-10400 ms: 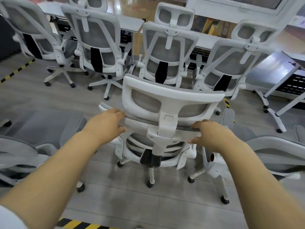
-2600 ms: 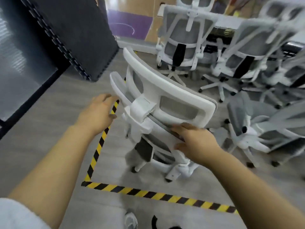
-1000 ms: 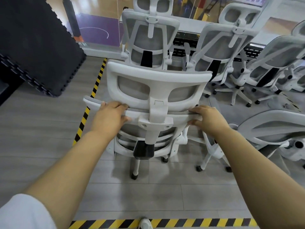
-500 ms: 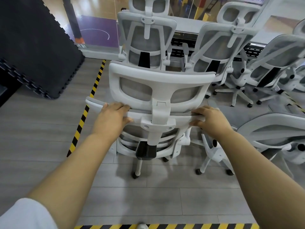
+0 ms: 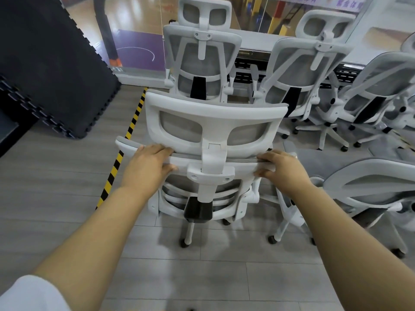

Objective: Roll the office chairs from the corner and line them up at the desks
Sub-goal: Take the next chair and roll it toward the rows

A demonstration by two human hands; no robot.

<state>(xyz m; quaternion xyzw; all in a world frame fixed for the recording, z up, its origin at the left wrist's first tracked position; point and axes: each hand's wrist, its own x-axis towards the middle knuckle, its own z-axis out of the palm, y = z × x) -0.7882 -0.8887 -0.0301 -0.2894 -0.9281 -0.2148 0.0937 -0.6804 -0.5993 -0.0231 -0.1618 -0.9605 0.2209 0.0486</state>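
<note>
Both hands are on the chair [image 5: 215, 122]: left hand [image 5: 146, 169] and right hand [image 5: 283, 171] each wrap the top rail of the backrest, one either side of the headrest post, fingers over the edge. The chair stands on the grey floor, right behind three chairs [image 5: 202, 59] already parked at the desk [image 5: 258, 41]. Striped tape [image 5: 121, 158] runs just left of it, black mats [image 5: 51, 70] are further left, and another chair [image 5: 370, 182] crowds in on the right.
</note>
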